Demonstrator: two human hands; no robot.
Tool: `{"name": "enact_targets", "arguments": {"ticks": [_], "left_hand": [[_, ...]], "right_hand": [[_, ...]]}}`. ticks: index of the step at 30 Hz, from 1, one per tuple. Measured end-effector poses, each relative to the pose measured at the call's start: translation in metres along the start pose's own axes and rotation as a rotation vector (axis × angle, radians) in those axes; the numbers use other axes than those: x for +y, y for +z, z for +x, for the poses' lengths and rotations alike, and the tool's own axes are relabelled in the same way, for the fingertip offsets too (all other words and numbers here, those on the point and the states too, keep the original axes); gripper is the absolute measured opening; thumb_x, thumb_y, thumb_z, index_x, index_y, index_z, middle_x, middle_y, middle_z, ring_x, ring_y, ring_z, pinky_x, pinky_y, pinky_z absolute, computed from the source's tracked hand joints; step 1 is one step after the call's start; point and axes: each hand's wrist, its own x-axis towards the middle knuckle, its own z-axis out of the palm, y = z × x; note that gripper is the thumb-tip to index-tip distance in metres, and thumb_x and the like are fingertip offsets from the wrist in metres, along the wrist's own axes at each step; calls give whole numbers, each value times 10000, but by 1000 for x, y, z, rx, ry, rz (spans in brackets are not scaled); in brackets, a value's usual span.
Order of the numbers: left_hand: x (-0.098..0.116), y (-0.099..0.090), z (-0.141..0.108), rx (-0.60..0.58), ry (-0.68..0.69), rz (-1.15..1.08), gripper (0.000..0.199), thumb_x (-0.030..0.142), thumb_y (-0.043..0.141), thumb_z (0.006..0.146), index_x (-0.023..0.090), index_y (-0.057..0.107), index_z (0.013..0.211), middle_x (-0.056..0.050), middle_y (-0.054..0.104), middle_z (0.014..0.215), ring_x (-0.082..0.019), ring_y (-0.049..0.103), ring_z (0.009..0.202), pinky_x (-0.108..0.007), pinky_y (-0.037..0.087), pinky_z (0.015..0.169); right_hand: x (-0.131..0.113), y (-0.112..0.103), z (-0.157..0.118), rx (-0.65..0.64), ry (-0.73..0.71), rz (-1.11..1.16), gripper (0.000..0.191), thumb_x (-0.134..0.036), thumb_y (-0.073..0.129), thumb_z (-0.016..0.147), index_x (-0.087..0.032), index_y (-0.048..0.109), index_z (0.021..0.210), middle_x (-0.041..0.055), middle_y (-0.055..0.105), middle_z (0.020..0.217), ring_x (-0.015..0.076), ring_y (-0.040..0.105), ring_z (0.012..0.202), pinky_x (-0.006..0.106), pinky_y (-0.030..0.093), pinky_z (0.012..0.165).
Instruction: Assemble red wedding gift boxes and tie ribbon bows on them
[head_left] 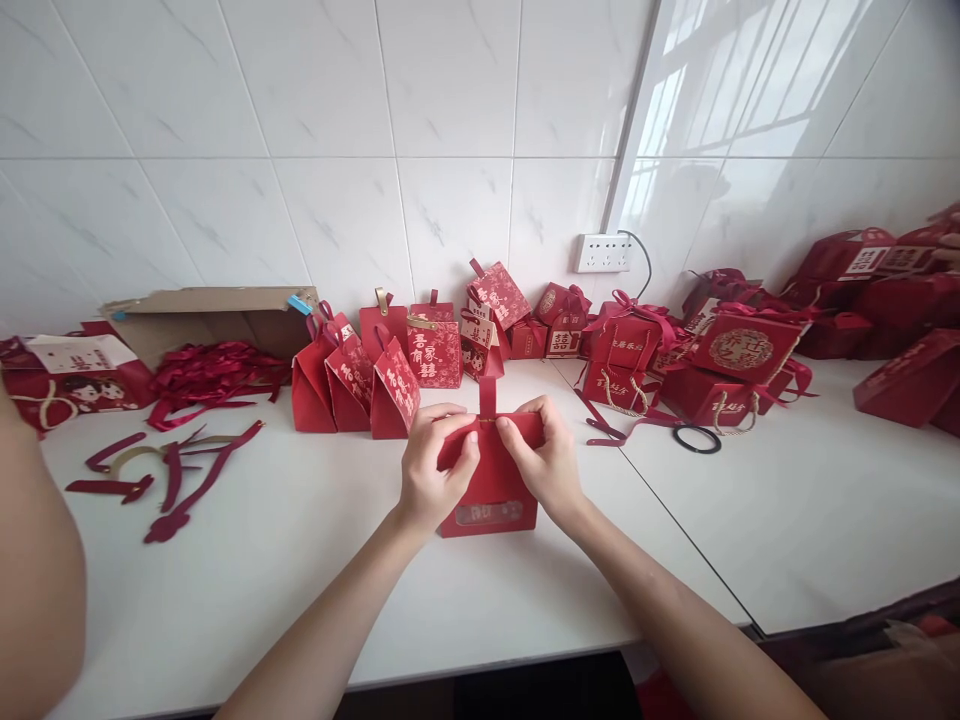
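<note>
A red paper gift box (pixel 491 470) stands upright on the white table in front of me, with a clear window low on its front. A dark red strap loop (pixel 487 398) rises from the middle of its top edge. My left hand (pixel 441 462) grips the top left of the box, thumb in front and fingers behind. On the top right, my right hand (pixel 546 458) holds it the same way, its thumb close to the base of the strap. Some fingertips are hidden behind the box.
Finished-looking red boxes (pixel 350 380) stand behind, left of centre. Loose straps (pixel 180 470) lie at left near an open cardboard box (pixel 217 310) with red ribbons (pixel 217 375). Rope-handled boxes (pixel 720 395) and a black ring (pixel 696 439) are at right. Someone's arm (pixel 37 560) enters at far left.
</note>
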Motion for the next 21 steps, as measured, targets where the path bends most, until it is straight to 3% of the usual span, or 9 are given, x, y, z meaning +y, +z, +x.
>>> {"name": "enact_targets", "arguments": {"ticks": [7, 11, 14, 17, 19, 21], "left_hand": [[0, -2, 1, -30, -35, -28, 105, 152, 505, 863, 205, 576, 919, -36, 568, 902, -153, 591, 897, -316, 539, 793], [-6, 0, -8, -86, -218, -241, 294, 300, 468, 882, 211, 489, 1162, -94, 563, 1112, -205, 569, 1041, -372, 503, 872], [-14, 7, -18, -134, -455, -464, 536, 434, 468, 854, 238, 300, 1324, -142, 469, 1295, -237, 550, 1121, -405, 480, 900], [-17, 15, -25, -234, -671, -496, 635, 489, 536, 793, 252, 280, 1323, -148, 444, 1341, -272, 486, 1218, -461, 418, 965], [-15, 18, -27, -349, -768, -495, 649, 495, 573, 769, 240, 307, 1304, -150, 465, 1335, -290, 444, 1262, -492, 378, 997], [-12, 19, -27, -419, -778, -526, 628, 489, 579, 772, 223, 333, 1285, -150, 495, 1306, -288, 455, 1251, -487, 379, 1000]], "right_hand": [[-1, -1, -2, -21, -9, 4, 202, -384, 546, 809, -225, 435, 749, -32, 529, 667, 115, 487, 556, 235, 407, 501], [6, -8, 4, -64, 53, 115, 203, -362, 518, 801, -232, 510, 957, -18, 556, 730, 135, 506, 603, 247, 415, 529], [21, -20, 19, 177, 197, 292, 189, -364, 531, 761, -214, 508, 874, -5, 565, 769, 139, 516, 655, 246, 423, 572], [36, -32, 35, 488, 272, 521, 174, -343, 529, 725, -217, 471, 831, -3, 571, 820, 150, 542, 731, 269, 449, 649], [42, -34, 41, 549, 286, 641, 174, -332, 535, 715, -227, 461, 834, -6, 582, 854, 157, 561, 782, 294, 467, 702], [43, -32, 41, 488, 296, 722, 182, -336, 548, 718, -234, 478, 851, -2, 606, 900, 165, 579, 838, 319, 477, 756]]}}
